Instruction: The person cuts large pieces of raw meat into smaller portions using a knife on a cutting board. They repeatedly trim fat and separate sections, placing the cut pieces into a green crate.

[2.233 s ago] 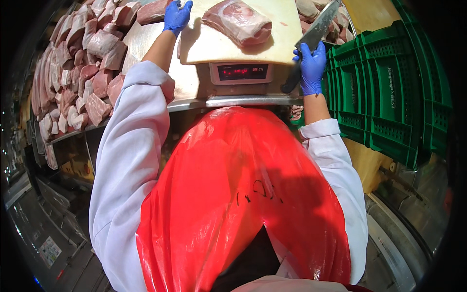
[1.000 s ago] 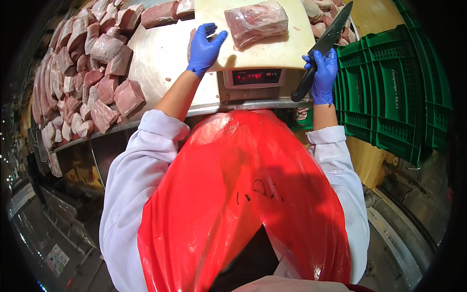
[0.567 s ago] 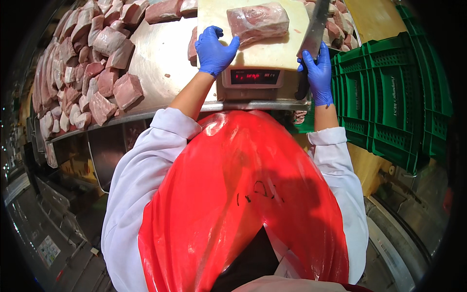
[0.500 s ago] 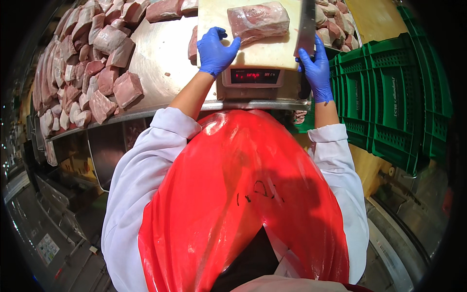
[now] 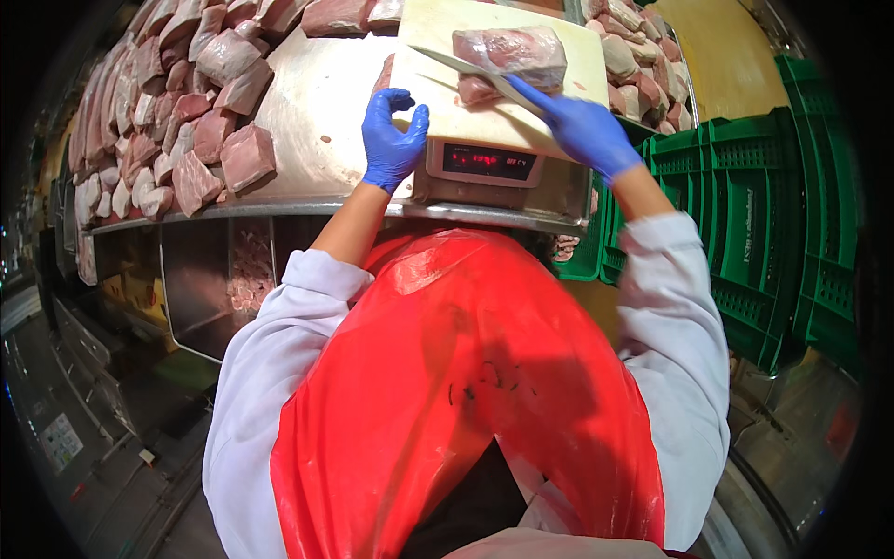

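Note:
A white cutting board (image 5: 430, 104) lies on top of a scale (image 5: 484, 162) with a red lit display. On the board rests a block of raw pink meat (image 5: 521, 54), pale with fat on its upper side. My right hand (image 5: 587, 132), in a blue glove and slightly blurred, grips a knife (image 5: 464, 63). The blade slants to the left across the near-left side of the meat; whether it touches the meat I cannot tell. My left hand (image 5: 391, 144), also gloved in blue, holds nothing, with thumb and fingers apart by the board's left edge.
Piled meat pieces (image 5: 200, 102) cover the left of the metal table (image 5: 303, 121), and more meat (image 5: 643, 65) lies beyond the board to the right. Green plastic crates (image 5: 736, 214) stand at my right. Below the table at left is a metal bin (image 5: 200, 279) with meat scraps.
My right hand has left the board's right edge, now holds the knife and has brought it over the meat. My left hand has drawn back from the meat, its fingers still apart.

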`<move>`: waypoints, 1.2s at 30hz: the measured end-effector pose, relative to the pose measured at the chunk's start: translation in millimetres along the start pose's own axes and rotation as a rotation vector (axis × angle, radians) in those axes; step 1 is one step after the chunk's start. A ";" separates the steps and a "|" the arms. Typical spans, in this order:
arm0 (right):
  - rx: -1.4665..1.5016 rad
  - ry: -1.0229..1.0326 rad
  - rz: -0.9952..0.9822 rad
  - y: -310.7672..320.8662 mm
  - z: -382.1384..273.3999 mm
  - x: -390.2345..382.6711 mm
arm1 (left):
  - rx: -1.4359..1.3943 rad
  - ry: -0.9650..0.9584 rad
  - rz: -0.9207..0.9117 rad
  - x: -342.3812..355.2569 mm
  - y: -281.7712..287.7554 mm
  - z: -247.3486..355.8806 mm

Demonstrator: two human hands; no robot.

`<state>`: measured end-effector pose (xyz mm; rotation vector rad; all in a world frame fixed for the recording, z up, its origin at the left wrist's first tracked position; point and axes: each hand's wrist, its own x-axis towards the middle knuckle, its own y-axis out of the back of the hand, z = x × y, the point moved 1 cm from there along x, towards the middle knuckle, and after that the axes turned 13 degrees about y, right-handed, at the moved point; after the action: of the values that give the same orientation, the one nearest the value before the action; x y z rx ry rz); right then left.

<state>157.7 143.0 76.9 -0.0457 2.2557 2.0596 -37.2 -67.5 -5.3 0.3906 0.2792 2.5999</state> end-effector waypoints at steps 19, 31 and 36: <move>0.243 0.034 0.430 -15.2 -12.5 28.7 | 0.580 -0.431 -0.058 3.8 -61.1 19.1; -0.142 0.041 -0.130 17.8 11.3 -113.0 | 0.494 -0.235 -0.028 14.4 -19.8 -0.9; 0.188 -0.107 0.085 -5.5 -7.1 -145.5 | -0.334 0.129 -0.103 43.7 22.5 -35.6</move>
<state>302.7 130.2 84.3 0.1709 2.4112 1.8285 -95.2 -69.5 -22.9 0.0887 -0.0920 2.5120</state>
